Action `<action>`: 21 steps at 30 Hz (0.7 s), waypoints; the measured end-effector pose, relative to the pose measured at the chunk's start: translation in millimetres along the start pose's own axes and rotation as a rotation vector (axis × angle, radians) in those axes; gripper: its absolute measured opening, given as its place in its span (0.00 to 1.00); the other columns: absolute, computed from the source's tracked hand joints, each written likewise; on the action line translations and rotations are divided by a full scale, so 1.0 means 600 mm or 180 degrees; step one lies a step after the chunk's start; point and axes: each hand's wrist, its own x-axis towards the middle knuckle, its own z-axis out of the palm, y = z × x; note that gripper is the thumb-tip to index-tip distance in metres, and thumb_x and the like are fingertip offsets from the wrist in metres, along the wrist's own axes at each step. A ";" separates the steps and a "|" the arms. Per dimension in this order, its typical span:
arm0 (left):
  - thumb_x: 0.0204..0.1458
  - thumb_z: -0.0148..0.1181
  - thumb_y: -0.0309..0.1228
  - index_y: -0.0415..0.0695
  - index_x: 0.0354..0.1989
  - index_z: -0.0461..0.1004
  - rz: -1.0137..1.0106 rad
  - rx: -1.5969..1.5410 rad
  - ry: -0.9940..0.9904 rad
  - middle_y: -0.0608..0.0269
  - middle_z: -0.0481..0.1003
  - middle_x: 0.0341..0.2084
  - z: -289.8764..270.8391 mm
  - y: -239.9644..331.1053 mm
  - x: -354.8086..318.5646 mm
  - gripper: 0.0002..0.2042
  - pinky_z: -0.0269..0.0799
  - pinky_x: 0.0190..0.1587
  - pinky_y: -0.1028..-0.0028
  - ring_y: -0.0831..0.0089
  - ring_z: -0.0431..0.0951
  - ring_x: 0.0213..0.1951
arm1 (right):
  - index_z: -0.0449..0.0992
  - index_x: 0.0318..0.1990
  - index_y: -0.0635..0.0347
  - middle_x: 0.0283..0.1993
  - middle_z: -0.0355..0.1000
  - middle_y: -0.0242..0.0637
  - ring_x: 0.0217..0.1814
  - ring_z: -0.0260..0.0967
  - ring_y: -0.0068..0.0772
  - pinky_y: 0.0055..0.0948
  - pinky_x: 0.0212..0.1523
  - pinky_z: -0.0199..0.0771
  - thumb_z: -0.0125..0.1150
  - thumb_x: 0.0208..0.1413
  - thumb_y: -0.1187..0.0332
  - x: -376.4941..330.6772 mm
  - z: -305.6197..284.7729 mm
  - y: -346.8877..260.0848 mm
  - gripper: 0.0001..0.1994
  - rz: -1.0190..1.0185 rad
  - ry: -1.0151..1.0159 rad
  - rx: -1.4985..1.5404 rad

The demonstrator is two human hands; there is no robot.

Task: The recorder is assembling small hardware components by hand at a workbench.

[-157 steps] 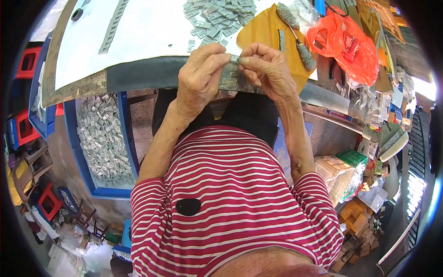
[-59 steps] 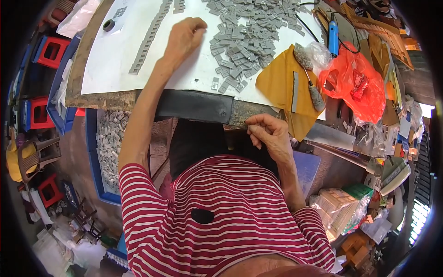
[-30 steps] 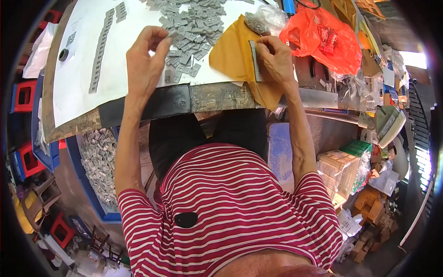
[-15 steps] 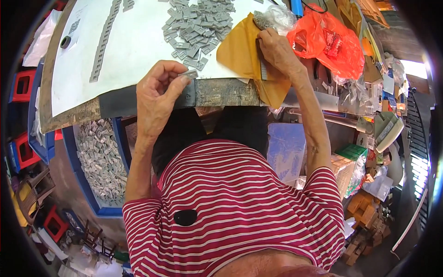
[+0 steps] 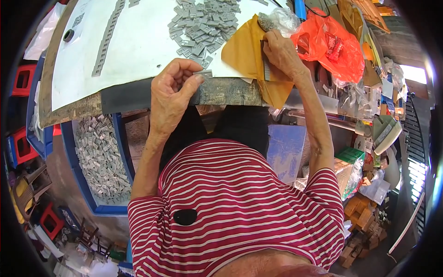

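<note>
A small grey tab (image 5: 203, 73) is pinched between the thumb and fingers (image 5: 196, 79) of the left hand (image 5: 171, 94), just above the near edge of the bench (image 5: 230, 92). The hand is closed on it, and the tab is held clear of the white sheet (image 5: 138, 46) that covers the bench top.

Beyond it, a loose heap of like tabs (image 5: 203, 25) lies on the sheet, unsorted and still large. To the left, a long single row of tabs (image 5: 107, 39) has been laid end to end, with a short second group (image 5: 77, 19) near the far corner. By that showing, a part of the work is judged done, while most of the heap is left to be gone through.

The right hand (image 5: 282, 53) is pressed down on a yellow envelope (image 5: 244, 51), with a thin flat strip (image 5: 265, 60) under its fingers; whether the strip is gripped or only held flat cannot be told. A clear bag (image 5: 281, 19) of small grey pieces lies just beyond that hand, beside an orange bag (image 5: 330, 46).

Below the bench, on the left, a blue tray (image 5: 76, 184) is filled with many more grey tabs (image 5: 99, 161); whether these are finished pieces or stock cannot be told.
</note>
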 end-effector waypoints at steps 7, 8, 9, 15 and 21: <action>0.47 0.55 0.20 0.36 0.38 0.70 -0.0052 -0.0077 -0.0021 0.69 0.70 0.25 0.014 -0.001 0.007 0.09 0.63 0.29 0.87 0.87 0.66 0.26 | 0.72 0.28 0.66 0.19 0.68 0.33 0.18 0.61 0.17 0.18 0.18 0.61 0.57 0.49 0.71 -0.012 -0.031 -0.032 0.06 0.1915 0.0158 0.3037; 0.47 0.55 0.21 0.36 0.39 0.70 -0.0110 -0.0119 -0.0012 0.69 0.70 0.25 0.017 -0.001 0.008 0.10 0.63 0.29 0.87 0.87 0.66 0.25 | 0.72 0.28 0.66 0.19 0.68 0.33 0.18 0.61 0.17 0.18 0.18 0.61 0.57 0.49 0.71 -0.010 -0.043 -0.043 0.06 0.1915 0.0149 0.3060; 0.47 0.55 0.21 0.36 0.39 0.70 -0.0121 -0.0109 -0.0011 0.69 0.70 0.25 0.019 -0.002 0.009 0.10 0.63 0.29 0.87 0.87 0.66 0.25 | 0.72 0.28 0.66 0.21 0.69 0.32 0.18 0.61 0.16 0.16 0.17 0.59 0.57 0.48 0.71 -0.010 -0.058 -0.054 0.06 0.2185 -0.0003 0.3943; 0.48 0.55 0.23 0.33 0.40 0.69 -0.0197 -0.0472 -0.0135 0.63 0.73 0.26 0.026 -0.021 0.019 0.11 0.66 0.27 0.87 0.84 0.70 0.25 | 0.69 0.32 0.68 0.28 0.69 0.39 0.18 0.58 0.15 0.11 0.15 0.54 0.52 0.50 0.74 -0.004 -0.083 -0.130 0.05 0.2479 -0.0448 0.5965; 0.50 0.55 0.25 0.33 0.41 0.68 -0.0240 -0.0653 -0.0225 0.60 0.75 0.26 0.022 -0.031 0.019 0.12 0.68 0.27 0.86 0.82 0.74 0.25 | 0.69 0.32 0.68 0.26 0.69 0.39 0.19 0.61 0.16 0.12 0.16 0.57 0.55 0.49 0.75 0.002 -0.078 -0.169 0.05 0.2582 -0.0457 0.6150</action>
